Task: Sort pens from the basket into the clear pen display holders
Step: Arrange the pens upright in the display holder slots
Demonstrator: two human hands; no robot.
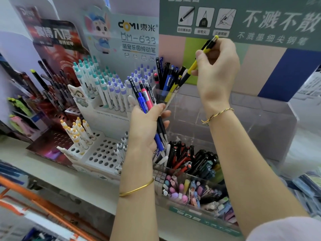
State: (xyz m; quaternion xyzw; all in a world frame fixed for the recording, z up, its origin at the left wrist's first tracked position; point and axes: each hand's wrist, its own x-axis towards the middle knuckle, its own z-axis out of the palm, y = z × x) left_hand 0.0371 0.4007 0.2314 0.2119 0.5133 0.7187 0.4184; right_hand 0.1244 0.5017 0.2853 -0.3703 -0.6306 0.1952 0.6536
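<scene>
Acrylic holder, two busy hands, one yellow pen poised over it.

The clear pen display holder spans the centre and right of the frame, and its upper-centre compartment is already stocked with upright pens. At centre the left hand grips a bundle of pens, fingers curled round their barrels. Upper right, the right hand pinches a yellow pen near its clip end, tip angled down toward that compartment. Such a pen is likely light, stiff and smooth-barrelled, so a fingertip pinch high on the barrel should steer it. The dark grip section lower down would probably slip less.
</scene>
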